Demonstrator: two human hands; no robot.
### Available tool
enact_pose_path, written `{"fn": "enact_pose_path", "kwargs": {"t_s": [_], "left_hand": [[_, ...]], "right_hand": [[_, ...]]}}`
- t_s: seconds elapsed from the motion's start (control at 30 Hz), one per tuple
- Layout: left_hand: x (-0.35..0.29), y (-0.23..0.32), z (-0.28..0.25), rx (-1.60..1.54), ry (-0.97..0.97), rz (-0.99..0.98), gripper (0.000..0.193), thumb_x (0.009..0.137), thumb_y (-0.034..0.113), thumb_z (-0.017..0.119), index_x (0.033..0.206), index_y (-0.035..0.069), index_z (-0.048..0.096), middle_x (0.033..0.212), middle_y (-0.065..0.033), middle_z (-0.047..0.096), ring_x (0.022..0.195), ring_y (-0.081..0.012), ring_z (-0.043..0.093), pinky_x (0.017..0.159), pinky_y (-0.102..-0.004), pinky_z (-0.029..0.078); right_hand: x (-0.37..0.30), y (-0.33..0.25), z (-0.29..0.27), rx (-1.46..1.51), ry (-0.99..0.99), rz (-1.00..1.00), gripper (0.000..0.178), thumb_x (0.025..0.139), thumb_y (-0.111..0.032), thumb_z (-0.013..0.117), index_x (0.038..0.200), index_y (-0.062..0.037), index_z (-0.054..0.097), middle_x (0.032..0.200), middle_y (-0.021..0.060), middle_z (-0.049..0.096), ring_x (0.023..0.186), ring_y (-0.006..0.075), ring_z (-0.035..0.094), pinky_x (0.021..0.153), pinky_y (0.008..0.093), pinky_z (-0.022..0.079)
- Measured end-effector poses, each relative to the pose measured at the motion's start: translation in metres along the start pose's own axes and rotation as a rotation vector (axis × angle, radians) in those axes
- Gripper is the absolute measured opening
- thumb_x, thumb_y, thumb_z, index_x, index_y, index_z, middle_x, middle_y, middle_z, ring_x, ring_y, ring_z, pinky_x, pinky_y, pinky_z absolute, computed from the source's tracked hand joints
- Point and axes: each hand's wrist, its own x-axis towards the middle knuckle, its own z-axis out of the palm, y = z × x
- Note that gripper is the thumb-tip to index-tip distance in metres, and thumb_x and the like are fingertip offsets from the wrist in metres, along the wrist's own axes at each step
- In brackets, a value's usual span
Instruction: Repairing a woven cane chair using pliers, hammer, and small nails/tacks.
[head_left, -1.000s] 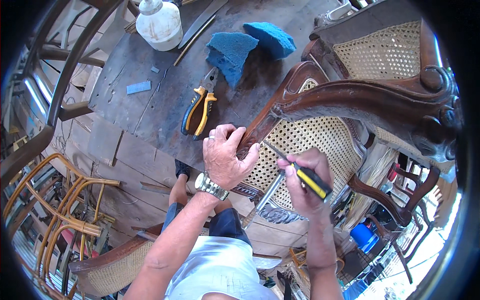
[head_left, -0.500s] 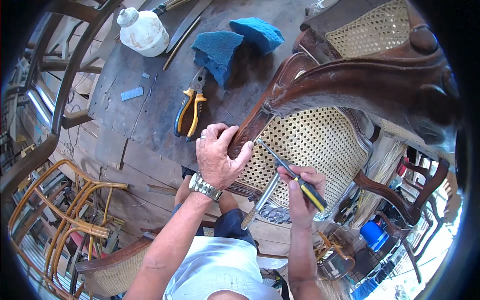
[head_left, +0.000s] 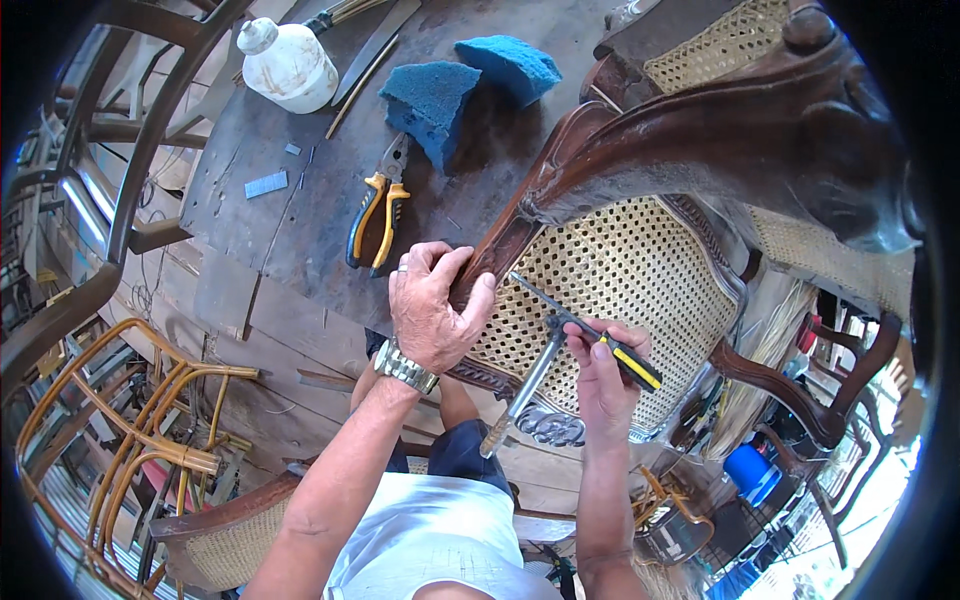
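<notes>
A dark carved wooden chair (head_left: 700, 165) with woven cane panels lies tipped on the worktable. My left hand (head_left: 435, 305) is wrapped over the edge of its frame (head_left: 505, 240), thumb on the side toward the cane. In my right hand (head_left: 608, 370) is a screwdriver (head_left: 632, 366) with a black and yellow handle. Its thin shaft slants up and left, the tip at the border between the cane panel (head_left: 620, 280) and the frame. Just below that shaft a hammer-like tool (head_left: 537, 372) with a metal handle crosses the panel's lower edge; whether my right fingers touch it I cannot tell.
On the worktable (head_left: 225, 220) are yellow-and-black pliers (head_left: 378, 215), two blue foam pieces (head_left: 430, 105), a strip of staples (head_left: 266, 185), a white bottle (head_left: 290, 70) and a blade (head_left: 375, 50). Rattan furniture (head_left: 150, 430) stands at the left, a blue container (head_left: 750, 473) at the right.
The screwdriver tip has shifted slightly up and left, still along the frame's inner edge. My right hand has moved up a little; my left hand keeps its grip.
</notes>
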Motion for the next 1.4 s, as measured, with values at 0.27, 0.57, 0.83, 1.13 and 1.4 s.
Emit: {"fn": "enact_pose_path", "kwargs": {"t_s": [0.27, 0.57, 0.83, 1.13, 1.4], "left_hand": [[0.008, 0.008, 0.0, -0.056, -0.065, -0.132, 0.039, 0.083, 0.038, 0.081, 0.107, 0.007, 0.075, 0.095, -0.0107, 0.064, 0.092, -0.0271, 0.059, 0.081, -0.0401, 0.045], [0.008, 0.017, 0.011, 0.14, -0.078, -0.161, 0.045, 0.08, 0.041, 0.081, 0.109, 0.007, 0.073, 0.097, -0.01, 0.066, 0.093, -0.0272, 0.058, 0.084, -0.0412, 0.045], [0.012, 0.015, 0.003, 0.015, -0.18, -0.268, 0.051, 0.086, 0.044, 0.08, 0.115, 0.003, 0.071, 0.105, -0.0137, 0.067, 0.101, -0.0266, 0.062, 0.09, -0.0381, 0.051], [-0.002, 0.017, 0.021, 0.174, -0.028, -0.171, 0.044, 0.088, 0.045, 0.075, 0.113, 0.008, 0.07, 0.104, -0.0105, 0.065, 0.104, -0.0297, 0.059, 0.091, -0.0459, 0.043], [-0.002, 0.005, 0.021, -0.005, -0.009, -0.149, 0.026, 0.1, 0.032, 0.065, 0.112, 0.009, 0.072, 0.104, -0.0095, 0.069, 0.099, -0.0281, 0.062, 0.088, -0.0424, 0.046]], "right_hand": [[-0.013, -0.037, 0.008, -0.374, 0.118, -0.307, 0.016, 0.101, -0.003, 0.059, 0.114, -0.0001, 0.049, 0.108, 0.0201, 0.065, 0.088, 0.0246, 0.071, 0.079, 0.0373, 0.064], [-0.04, -0.048, -0.019, -0.416, 0.219, -0.237, 0.011, 0.102, -0.006, 0.057, 0.109, 0.001, 0.052, 0.099, 0.017, 0.066, 0.078, 0.0204, 0.071, 0.07, 0.0324, 0.062], [-0.066, -0.042, -0.02, -0.316, 0.157, -0.181, 0.015, 0.101, -0.003, 0.058, 0.113, -0.001, 0.049, 0.101, 0.0151, 0.065, 0.08, 0.0192, 0.07, 0.073, 0.0307, 0.061], [-0.087, -0.05, -0.083, -0.436, 0.443, -0.064, 0.032, 0.108, -0.021, 0.052, 0.134, -0.0035, 0.046, 0.081, 0.0014, 0.057, 0.059, 0.0074, 0.051, 0.052, 0.0237, 0.044], [-0.103, -0.015, -0.365, -1.322, 0.91, 0.037, 0.037, 0.108, -0.02, 0.05, 0.139, 0.0007, 0.049, 0.112, 0.0184, 0.063, 0.1, 0.0289, 0.063, 0.09, 0.0378, 0.051]]}}
